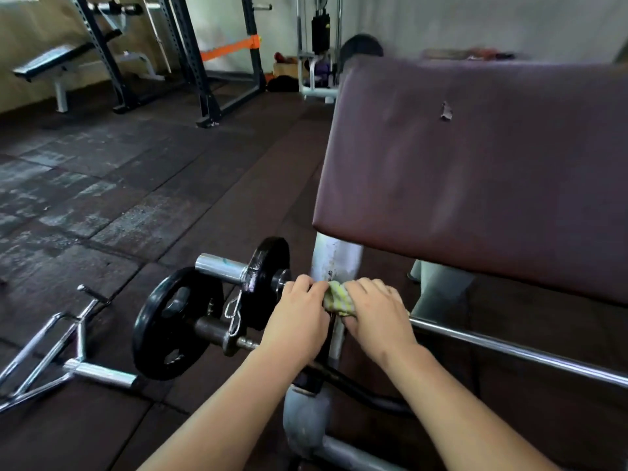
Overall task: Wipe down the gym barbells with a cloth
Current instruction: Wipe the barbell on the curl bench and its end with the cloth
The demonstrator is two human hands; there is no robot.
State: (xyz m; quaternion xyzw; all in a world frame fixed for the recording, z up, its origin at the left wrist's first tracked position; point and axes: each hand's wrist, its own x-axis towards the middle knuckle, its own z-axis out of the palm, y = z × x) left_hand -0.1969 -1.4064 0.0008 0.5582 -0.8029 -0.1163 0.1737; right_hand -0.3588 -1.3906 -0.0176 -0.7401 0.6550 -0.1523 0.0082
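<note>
My right hand (377, 314) clamps the soft cloth (336, 299) round the heavy, slick barbell (509, 349); my left hand (299, 317) grips its shaft just beside, steadying it

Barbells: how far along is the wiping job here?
Nothing shows as clearly finished. In hand: the right hand holds the cloth against the barbell beside its plates, while the left hand grips it. Probably left: the long shaft running right, and the chrome handle bar lying on the floor.
</note>
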